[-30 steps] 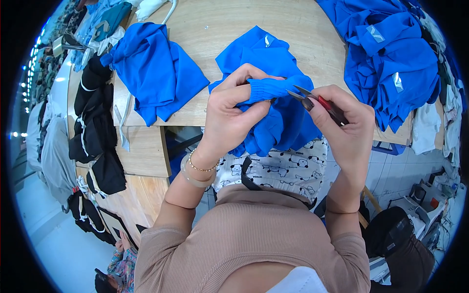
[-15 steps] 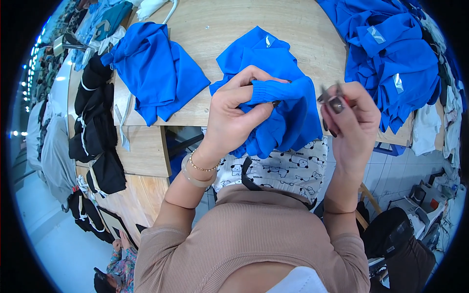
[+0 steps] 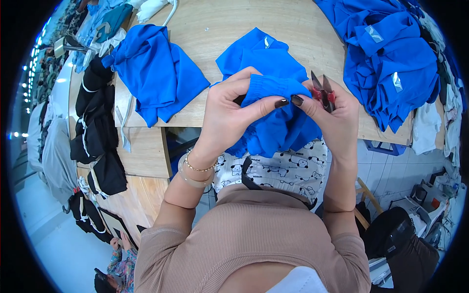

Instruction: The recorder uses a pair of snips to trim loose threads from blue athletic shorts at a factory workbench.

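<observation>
A bright blue garment (image 3: pixel 277 128) hangs over the table's near edge, and part of it lies flat behind my hands. My left hand (image 3: pixel 227 117) is closed on its gathered, elasticated edge, with the thumb on top. At the other end of that edge, the thumb of my right hand (image 3: pixel 340 128) presses the cloth close to my left thumb. Thread snips (image 3: pixel 323 94) with red on the handles are also held in my right hand, blades apart and pointing away from me. The fingers behind the cloth are hidden.
One blue garment (image 3: pixel 159 73) lies on the table (image 3: pixel 303 24) at left, and a heap of blue garments (image 3: pixel 391 63) with clear stickers lies at right. Black cloth bundles (image 3: pixel 95 112) line the left side. A person's hands (image 3: pixel 121 241) show at lower left.
My right hand has moved left with the snips, from beside the garment onto its gathered edge. The two thumbs are now close together, and the snips' blades point away from me.
</observation>
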Demonstrator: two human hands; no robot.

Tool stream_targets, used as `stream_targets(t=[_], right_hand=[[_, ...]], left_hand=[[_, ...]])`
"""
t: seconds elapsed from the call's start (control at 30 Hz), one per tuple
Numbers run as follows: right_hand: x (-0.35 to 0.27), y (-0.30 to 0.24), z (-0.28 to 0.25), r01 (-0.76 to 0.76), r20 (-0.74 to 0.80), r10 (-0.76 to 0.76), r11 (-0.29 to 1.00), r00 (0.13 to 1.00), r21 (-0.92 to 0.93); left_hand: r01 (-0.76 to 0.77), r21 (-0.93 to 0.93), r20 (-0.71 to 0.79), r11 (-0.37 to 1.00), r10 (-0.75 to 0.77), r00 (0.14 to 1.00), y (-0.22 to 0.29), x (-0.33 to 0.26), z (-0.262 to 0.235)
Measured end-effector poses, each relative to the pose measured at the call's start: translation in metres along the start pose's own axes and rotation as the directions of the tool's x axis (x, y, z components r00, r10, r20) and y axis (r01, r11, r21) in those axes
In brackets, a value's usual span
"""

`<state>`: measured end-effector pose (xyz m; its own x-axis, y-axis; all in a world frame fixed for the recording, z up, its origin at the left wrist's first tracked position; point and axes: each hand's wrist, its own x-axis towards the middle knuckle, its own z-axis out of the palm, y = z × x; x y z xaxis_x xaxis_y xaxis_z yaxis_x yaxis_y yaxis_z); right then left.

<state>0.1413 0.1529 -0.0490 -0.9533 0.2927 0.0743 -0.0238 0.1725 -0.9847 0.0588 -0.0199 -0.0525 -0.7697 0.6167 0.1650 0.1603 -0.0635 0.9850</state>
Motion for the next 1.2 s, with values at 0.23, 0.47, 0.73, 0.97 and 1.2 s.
stream_targets(t=[0.23,0.47,0.73,0.97,1.2], right_hand=[[-0.002,-0.01,-0.005,0.069,-0.043,-0.067,0.996,0.997,0.049],[-0.007,-0.025,-0.003,0.157,-0.052,-0.166,0.978,0.985,-0.14],[-0.001,-0.01,-0.012,0.286,0.136,-0.293,0.956,0.946,0.071],[-0.004,-0.015,-0.009,0.081,0.015,-0.083,0.989,0.996,0.125],[0.006,-0.02,0.003,-0.032,-0.019,0.035,0.99,0.999,0.141]], left_hand=[[-0.011,0.013,-0.028,1.0,0.011,1.0,0.0,0.0,0.002],[0.141,-0.11,-0.063,0.984,-0.148,0.987,0.01,-0.002,0.007],[0.14,-0.159,-0.041,0.977,-0.148,0.988,0.001,-0.002,0.004],[0.102,-0.194,-0.11,0.976,-0.125,0.986,0.002,-0.002,0.007],[-0.03,-0.094,-0.042,0.995,0.026,0.999,-0.001,0.0,0.005]])
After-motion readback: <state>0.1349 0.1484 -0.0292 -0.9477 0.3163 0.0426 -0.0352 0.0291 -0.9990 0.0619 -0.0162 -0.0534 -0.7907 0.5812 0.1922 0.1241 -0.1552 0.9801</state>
